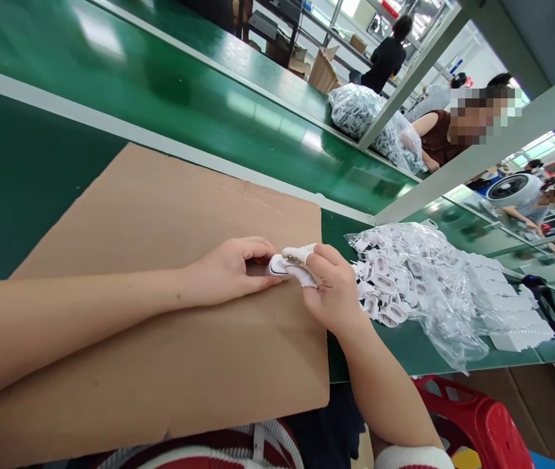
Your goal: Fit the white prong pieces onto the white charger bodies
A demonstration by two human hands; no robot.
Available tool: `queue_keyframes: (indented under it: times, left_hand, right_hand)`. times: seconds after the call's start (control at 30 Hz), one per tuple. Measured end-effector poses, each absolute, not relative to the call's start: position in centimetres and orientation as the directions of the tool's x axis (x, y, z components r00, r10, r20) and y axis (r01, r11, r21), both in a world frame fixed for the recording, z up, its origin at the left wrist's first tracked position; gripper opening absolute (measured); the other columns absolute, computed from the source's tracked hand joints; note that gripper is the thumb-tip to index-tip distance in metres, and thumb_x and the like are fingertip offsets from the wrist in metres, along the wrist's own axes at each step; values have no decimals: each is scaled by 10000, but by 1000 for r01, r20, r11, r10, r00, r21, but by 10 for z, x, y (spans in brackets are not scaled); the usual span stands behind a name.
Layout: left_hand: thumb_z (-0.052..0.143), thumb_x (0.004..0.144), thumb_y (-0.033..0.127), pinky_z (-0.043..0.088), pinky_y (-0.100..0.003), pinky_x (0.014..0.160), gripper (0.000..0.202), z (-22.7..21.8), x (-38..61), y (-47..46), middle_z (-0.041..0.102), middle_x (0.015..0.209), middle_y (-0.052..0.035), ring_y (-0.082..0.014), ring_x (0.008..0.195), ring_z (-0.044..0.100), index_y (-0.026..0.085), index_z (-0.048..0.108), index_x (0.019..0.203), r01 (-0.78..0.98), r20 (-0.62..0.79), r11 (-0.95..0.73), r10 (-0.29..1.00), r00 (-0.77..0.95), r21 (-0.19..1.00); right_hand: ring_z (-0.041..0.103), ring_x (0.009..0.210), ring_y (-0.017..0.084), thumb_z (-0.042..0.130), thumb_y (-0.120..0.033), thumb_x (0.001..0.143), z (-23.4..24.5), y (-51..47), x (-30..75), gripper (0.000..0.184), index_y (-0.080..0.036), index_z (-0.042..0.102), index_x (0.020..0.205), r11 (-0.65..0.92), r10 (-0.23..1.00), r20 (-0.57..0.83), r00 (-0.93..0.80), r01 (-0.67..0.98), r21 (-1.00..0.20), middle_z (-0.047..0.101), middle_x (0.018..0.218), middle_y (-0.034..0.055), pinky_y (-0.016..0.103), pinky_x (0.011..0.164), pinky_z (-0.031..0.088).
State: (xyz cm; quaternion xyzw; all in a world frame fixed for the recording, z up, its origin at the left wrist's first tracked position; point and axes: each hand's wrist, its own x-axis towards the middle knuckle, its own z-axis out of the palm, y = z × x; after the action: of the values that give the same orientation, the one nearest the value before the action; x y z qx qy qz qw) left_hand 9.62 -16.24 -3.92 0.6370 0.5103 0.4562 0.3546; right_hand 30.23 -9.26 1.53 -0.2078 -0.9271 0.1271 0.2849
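A small white plastic part [277,265] with a dark line along it is held low over the brown cardboard sheet [238,352]. My left hand [231,267] grips its left end between thumb and fingers. From the other side, my right hand [331,280] closes on the part; its thumb and a finger wear white coverings. Those coverings partly hide the part, so its full shape does not show. Just right of my right hand, many similar white plastic pieces [385,286] spill from a clear plastic bag [446,293].
White stacked pieces [522,332] lie beyond the bag on the green table. Behind runs a green conveyor surface [258,120] with a white rail and slanted post [477,150]. A red stool [492,423] stands at lower right. Co-workers sit across, near filled bags [355,107].
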Motion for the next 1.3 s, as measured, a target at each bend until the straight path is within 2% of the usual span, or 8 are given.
queue_keyframes:
  times: [0.13,0.33,0.47,0.6,0.8,1.1,1.2,1.3]
  left_hand:
    - [739,859,526,566,-340,845,334,-36,96,-163,718,1022,-41,-241,963,677,221,740,995,324,182,-196,981,75,926]
    - [741,866,504,559,-322,822,305,-35,96,-164,714,1020,-36,-228,955,677,226,744,989,311,184,-198,980,76,930]
    - [740,866,489,557,-316,809,286,-35,97,-164,710,1007,-29,-218,929,677,225,741,975,307,185,-200,980,77,931]
    - [739,864,499,555,-314,803,300,-33,97,-164,707,1001,-32,-220,925,673,219,742,971,316,178,-192,981,74,929]
    - [729,860,523,550,-313,770,317,-33,99,-165,701,961,-30,-221,892,670,214,737,930,341,169,-179,984,58,923]
    - [785,826,381,549,-373,814,261,-31,104,-165,689,970,-71,-238,888,668,179,722,979,271,208,-207,978,24,940]
    - [769,844,362,565,-387,858,323,-29,108,-167,726,1055,-93,-248,937,678,194,704,1112,231,214,-214,976,28,949]
    - [764,841,402,580,-371,777,313,-26,106,-160,742,962,-69,-232,837,680,209,732,1085,281,186,-184,982,22,942]
  right_hand:
    - [614,838,199,544,-70,900,15,-94,302,287,-212,690,1102,884,447,532,-719,263,-387,615,865,51,304,717,505]
    - [575,799,199,525,-41,854,16,-93,301,239,-209,667,948,890,441,467,-766,308,-335,602,819,45,300,682,474]
    - [508,730,195,514,-28,840,16,-95,300,241,-201,660,923,917,393,483,-782,296,-266,551,760,33,301,649,430]
    - [516,750,198,507,-2,812,17,-101,298,271,-210,648,913,904,427,453,-783,373,-207,570,774,37,296,663,409]
    - [482,698,187,515,7,707,18,-103,293,235,-218,566,756,893,435,427,-793,441,-90,556,733,27,301,650,354]
    - [589,700,160,532,-88,755,19,-94,297,149,-222,597,755,808,583,372,-723,468,-357,620,762,15,252,607,388]
    - [651,763,181,534,-116,779,12,-88,298,193,-234,660,865,772,612,367,-701,428,-469,679,837,23,268,647,454]
    - [702,923,221,597,-232,840,-1,-81,298,242,-247,659,1074,666,714,369,-595,415,-620,723,1005,45,319,761,537]
